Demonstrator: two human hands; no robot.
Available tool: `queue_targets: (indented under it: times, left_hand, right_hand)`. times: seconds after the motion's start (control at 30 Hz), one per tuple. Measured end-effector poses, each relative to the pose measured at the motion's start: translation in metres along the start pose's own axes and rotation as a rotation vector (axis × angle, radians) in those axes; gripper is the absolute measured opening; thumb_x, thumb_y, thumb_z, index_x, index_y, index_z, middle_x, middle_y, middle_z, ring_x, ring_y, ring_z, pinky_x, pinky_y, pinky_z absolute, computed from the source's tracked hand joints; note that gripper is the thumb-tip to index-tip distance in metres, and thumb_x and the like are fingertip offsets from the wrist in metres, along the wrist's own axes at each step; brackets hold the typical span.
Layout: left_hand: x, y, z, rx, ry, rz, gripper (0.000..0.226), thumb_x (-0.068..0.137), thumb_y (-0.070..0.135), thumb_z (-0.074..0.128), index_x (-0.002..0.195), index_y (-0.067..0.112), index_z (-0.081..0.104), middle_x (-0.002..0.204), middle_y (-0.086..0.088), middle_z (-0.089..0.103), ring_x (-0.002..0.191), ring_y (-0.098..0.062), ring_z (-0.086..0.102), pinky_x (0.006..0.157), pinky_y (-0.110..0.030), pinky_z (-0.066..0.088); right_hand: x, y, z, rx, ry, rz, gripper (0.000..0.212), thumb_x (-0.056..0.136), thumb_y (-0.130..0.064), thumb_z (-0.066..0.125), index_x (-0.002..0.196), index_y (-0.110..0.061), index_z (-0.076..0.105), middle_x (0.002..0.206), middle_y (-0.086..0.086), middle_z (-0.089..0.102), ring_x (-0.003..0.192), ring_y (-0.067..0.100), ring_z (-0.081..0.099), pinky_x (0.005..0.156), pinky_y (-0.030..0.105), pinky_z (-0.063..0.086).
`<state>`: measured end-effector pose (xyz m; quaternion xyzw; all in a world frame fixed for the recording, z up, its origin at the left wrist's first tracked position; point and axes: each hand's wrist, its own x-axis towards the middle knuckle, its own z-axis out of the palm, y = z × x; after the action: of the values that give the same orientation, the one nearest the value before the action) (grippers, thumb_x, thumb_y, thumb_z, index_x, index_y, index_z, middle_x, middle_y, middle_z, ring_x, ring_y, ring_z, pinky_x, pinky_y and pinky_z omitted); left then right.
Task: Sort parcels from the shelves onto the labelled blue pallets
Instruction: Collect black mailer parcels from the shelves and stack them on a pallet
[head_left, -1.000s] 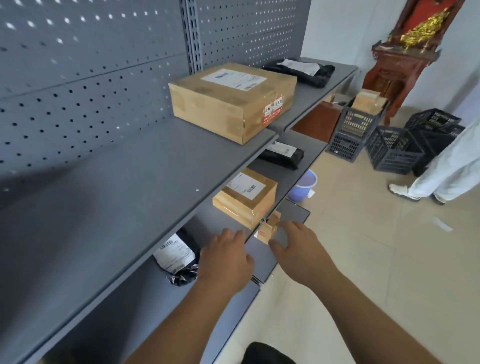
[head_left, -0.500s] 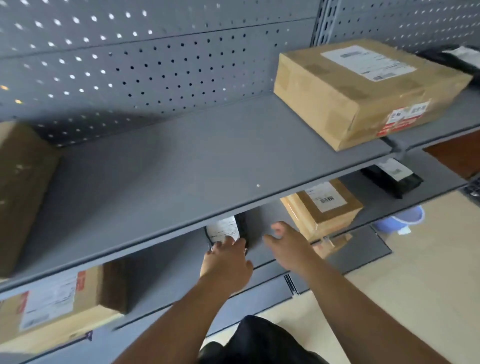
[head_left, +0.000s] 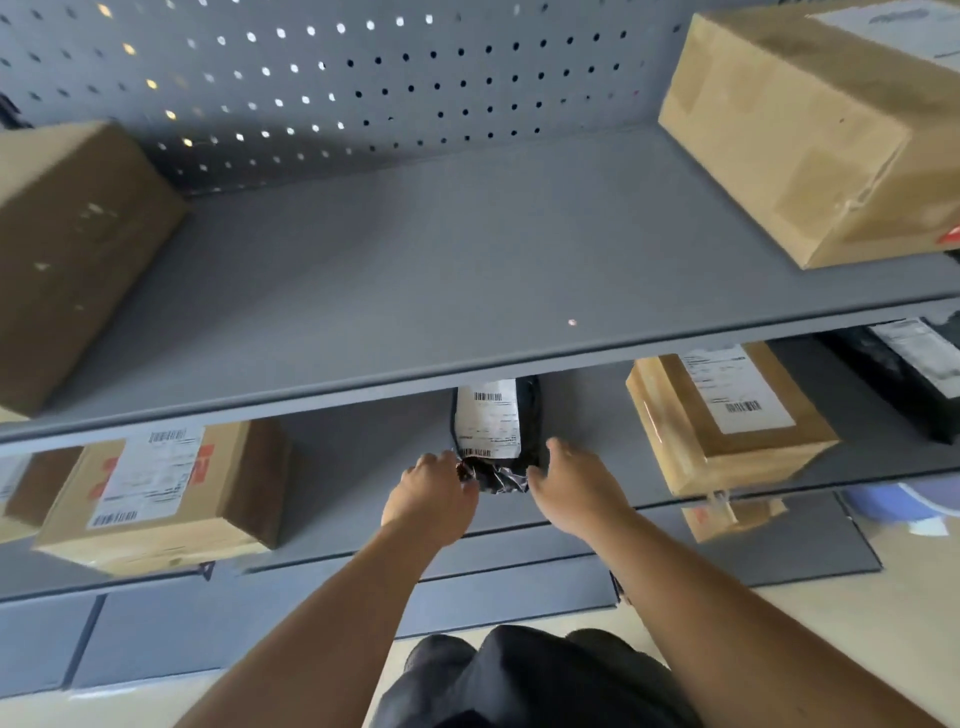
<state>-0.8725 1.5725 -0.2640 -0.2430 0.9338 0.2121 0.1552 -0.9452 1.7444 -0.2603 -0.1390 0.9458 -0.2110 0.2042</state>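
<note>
A black plastic bag parcel (head_left: 497, 477) with a white barcode label lies on the middle shelf (head_left: 363, 467), partly hidden under the upper shelf's front edge (head_left: 311, 397). My left hand (head_left: 434, 496) has its fingers curled onto the bag's crumpled near end at the left corner. Touching the bag's right near corner is my right hand (head_left: 579, 488), thumb raised and apart. No blue pallet is in view.
Cardboard boxes flank the bag on the middle shelf: a labelled box (head_left: 156, 493) to the left, a taped box (head_left: 727, 421) to the right, a black parcel (head_left: 904, 374) beyond. Two large boxes (head_left: 810, 135) (head_left: 67, 249) sit on the upper shelf. A blue bucket (head_left: 914, 504) stands on the floor.
The view swung left and down to face the shelves. Both hands moved forward under the upper shelf and reached the black bag parcel, the left closing on its near end.
</note>
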Motion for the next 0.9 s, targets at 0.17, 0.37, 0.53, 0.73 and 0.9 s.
queue_targets:
  times: [0.17, 0.37, 0.53, 0.73, 0.9]
  left_hand:
    - [0.038, -0.005, 0.019, -0.152, 0.044, -0.058, 0.049, 0.100, 0.047, 0.044, 0.135, 0.014, 0.051, 0.132, -0.011, 0.056, 0.116, -0.030, 0.055, 0.089, -0.040, 0.047]
    - [0.079, -0.008, 0.031, -0.313, 0.069, -0.127, 0.028, 0.098, 0.041, 0.042, 0.105, 0.017, 0.055, 0.085, 0.004, 0.059, 0.072, -0.015, 0.059, 0.053, -0.026, 0.041]
    - [0.097, -0.005, 0.040, -0.401, 0.070, -0.133, 0.030, 0.093, 0.034, 0.045, 0.111, 0.016, 0.061, 0.096, -0.005, 0.069, 0.082, -0.027, 0.067, 0.063, -0.032, 0.052]
    - [0.102, -0.004, 0.043, -0.520, 0.091, -0.144, 0.024, 0.096, 0.026, 0.050, 0.117, 0.018, 0.060, 0.103, -0.002, 0.070, 0.086, -0.026, 0.068, 0.071, -0.035, 0.058]
    - [0.089, -0.007, 0.034, -0.643, 0.027, -0.213, 0.030, 0.091, 0.018, 0.049, 0.117, 0.020, 0.064, 0.096, 0.002, 0.071, 0.077, -0.018, 0.066, 0.052, -0.025, 0.047]
  right_hand:
    - [0.030, 0.003, 0.020, 0.083, -0.005, 0.053, 0.034, 0.099, -0.032, 0.049, 0.113, -0.002, 0.056, 0.113, 0.019, 0.064, 0.103, 0.037, 0.060, 0.078, 0.037, 0.047]
    - [0.059, 0.003, 0.037, 0.249, 0.021, 0.065, 0.037, 0.097, -0.033, 0.055, 0.124, -0.009, 0.056, 0.121, 0.010, 0.068, 0.104, 0.032, 0.064, 0.086, 0.043, 0.056]
    - [0.080, -0.003, 0.045, 0.305, 0.021, 0.084, 0.033, 0.095, -0.032, 0.055, 0.117, -0.007, 0.057, 0.116, 0.011, 0.069, 0.098, 0.032, 0.065, 0.082, 0.039, 0.056]
    - [0.087, -0.006, 0.052, 0.467, 0.013, 0.144, 0.031, 0.092, -0.031, 0.053, 0.114, -0.010, 0.062, 0.108, 0.008, 0.070, 0.094, 0.030, 0.067, 0.083, 0.045, 0.058]
    - [0.081, -0.001, 0.054, 0.678, -0.019, 0.247, 0.023, 0.092, -0.027, 0.056, 0.105, -0.012, 0.068, 0.101, 0.004, 0.072, 0.089, 0.021, 0.068, 0.077, 0.039, 0.060]
